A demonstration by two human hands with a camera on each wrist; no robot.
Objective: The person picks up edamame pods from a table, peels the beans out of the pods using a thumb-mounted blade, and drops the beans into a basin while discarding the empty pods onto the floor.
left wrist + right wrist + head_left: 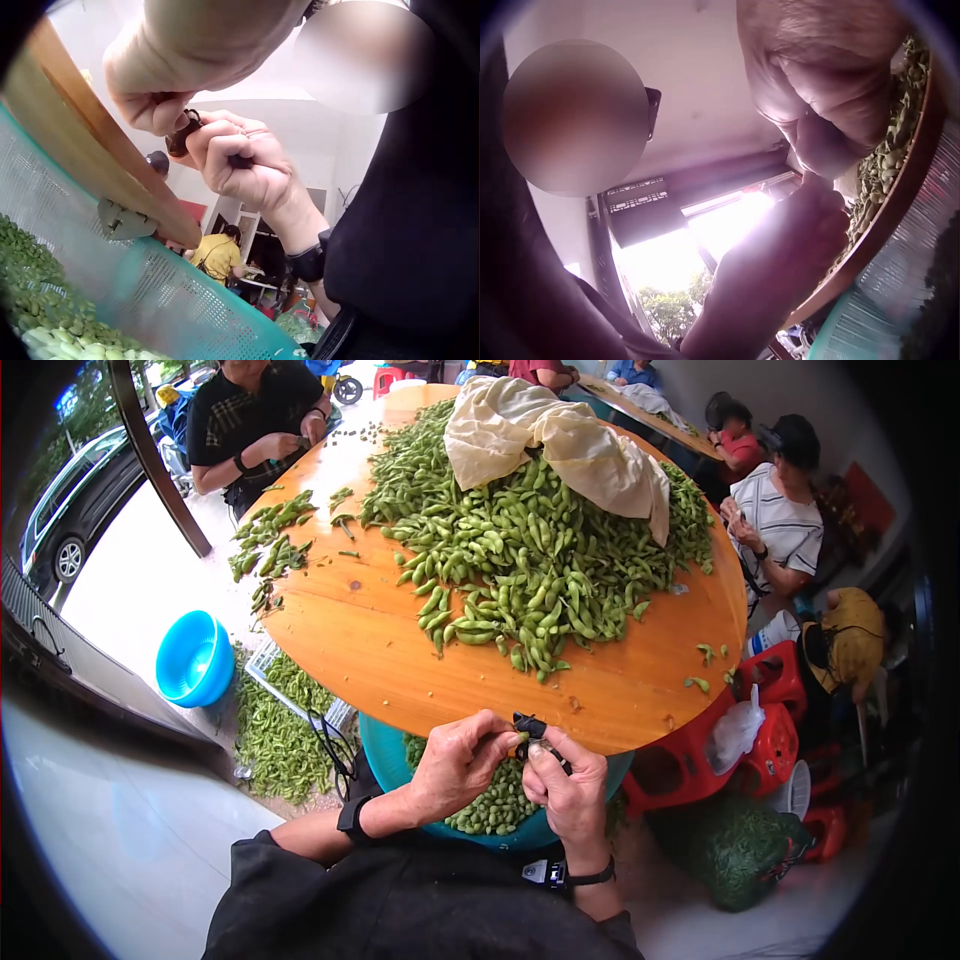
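Above the basket, the left hand (455,760) pinches a small green thing (522,736) between thumb and fingertips. Meeting it there, the right hand (568,785) has its thumb and curled fingers on a small black object (529,725). From the left wrist, the dark object (178,142) shows between the left hand (187,67) and the curled right hand (244,161). The right wrist view has the right hand (825,75) over the left hand (780,262), their fingertips meeting; what they hold is hidden. Below them, a teal basket (378,755) holds shelled green beans (495,805).
A wooden table (350,630) bears a large heap of green pods (540,550) and a cream cloth (560,440). At left are a blue basin (193,660) and pods on the floor (285,740). Red stools (680,755) stand at right. Several people sit around.
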